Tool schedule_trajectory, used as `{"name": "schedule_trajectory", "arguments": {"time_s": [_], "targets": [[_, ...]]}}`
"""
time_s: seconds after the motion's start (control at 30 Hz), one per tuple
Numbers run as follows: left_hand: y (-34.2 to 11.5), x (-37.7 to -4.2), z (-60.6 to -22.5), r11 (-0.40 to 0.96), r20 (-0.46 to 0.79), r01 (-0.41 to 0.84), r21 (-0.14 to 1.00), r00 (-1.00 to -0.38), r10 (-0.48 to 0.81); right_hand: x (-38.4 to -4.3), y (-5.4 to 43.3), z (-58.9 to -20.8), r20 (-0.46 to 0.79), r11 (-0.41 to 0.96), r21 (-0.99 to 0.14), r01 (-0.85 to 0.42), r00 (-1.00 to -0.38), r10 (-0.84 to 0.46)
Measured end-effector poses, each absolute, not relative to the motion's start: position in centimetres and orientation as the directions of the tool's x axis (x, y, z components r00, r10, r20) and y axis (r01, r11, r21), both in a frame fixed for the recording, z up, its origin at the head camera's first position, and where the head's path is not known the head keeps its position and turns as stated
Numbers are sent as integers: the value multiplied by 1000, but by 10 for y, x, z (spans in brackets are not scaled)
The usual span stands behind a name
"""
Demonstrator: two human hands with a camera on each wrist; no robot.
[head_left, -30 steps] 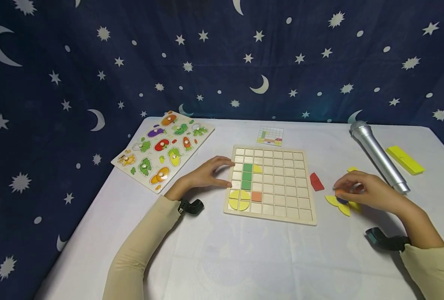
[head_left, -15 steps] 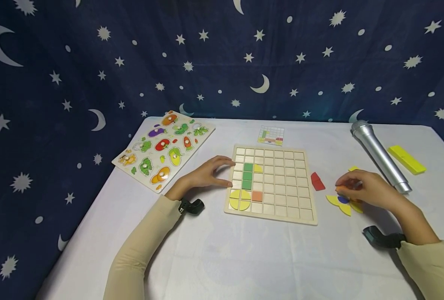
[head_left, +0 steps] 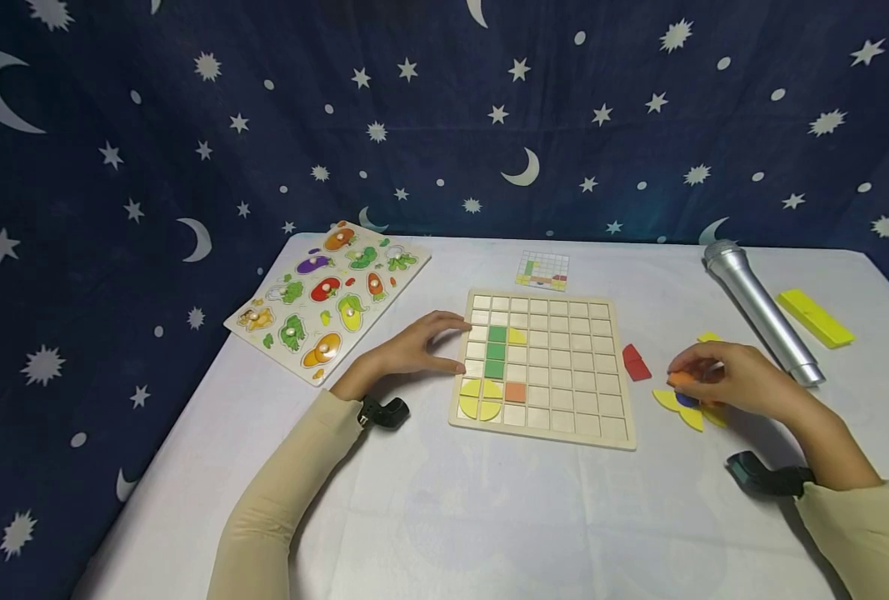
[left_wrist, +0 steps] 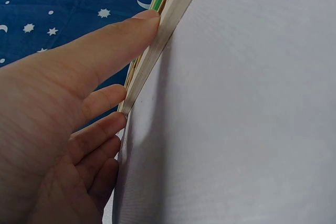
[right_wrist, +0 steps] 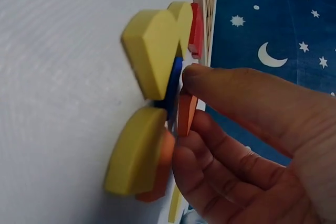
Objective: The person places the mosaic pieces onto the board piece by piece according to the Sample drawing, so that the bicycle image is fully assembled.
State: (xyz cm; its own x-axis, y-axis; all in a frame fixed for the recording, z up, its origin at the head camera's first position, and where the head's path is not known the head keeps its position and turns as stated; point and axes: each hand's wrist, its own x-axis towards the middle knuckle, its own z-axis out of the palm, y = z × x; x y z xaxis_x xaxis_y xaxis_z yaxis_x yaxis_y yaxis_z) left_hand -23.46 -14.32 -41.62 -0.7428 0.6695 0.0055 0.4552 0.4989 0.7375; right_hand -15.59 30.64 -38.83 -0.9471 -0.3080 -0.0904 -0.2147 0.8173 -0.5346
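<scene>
My left hand rests its thumb and fingertips against the left edge of the wooden grid board. In the left wrist view its fingers are fairly straight along the board's side. On the board lie several green squares, an orange square, yellow quarter-circles forming a disc, and another yellow piece. My right hand pinches an orange tile between thumb and fingers, just above a small pile. Blue and yellow pieces and a second orange piece lie there.
Two red pieces sit right of the board. A pattern card lies behind it. A silver microphone and a yellow block are at the right. A vegetable knob puzzle lies at the back left.
The right hand has shifted slightly, and the orange tile in its fingers now shows more clearly above the pile. The left hand stays at the board's edge.
</scene>
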Motion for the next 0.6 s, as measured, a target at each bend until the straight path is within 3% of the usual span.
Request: {"name": "schedule_trajectory", "arguments": {"time_s": [0.33,0.6], "targets": [[-143,-235,-417,515,-9,449,730,-747,664,-151,298,-384,-13,785,-553,-280,-939,-343],[-143,-235,-416,515,-10,450,729,-746,666,-149,286,-387,126,713,-551,-433,-888,-442]]}}
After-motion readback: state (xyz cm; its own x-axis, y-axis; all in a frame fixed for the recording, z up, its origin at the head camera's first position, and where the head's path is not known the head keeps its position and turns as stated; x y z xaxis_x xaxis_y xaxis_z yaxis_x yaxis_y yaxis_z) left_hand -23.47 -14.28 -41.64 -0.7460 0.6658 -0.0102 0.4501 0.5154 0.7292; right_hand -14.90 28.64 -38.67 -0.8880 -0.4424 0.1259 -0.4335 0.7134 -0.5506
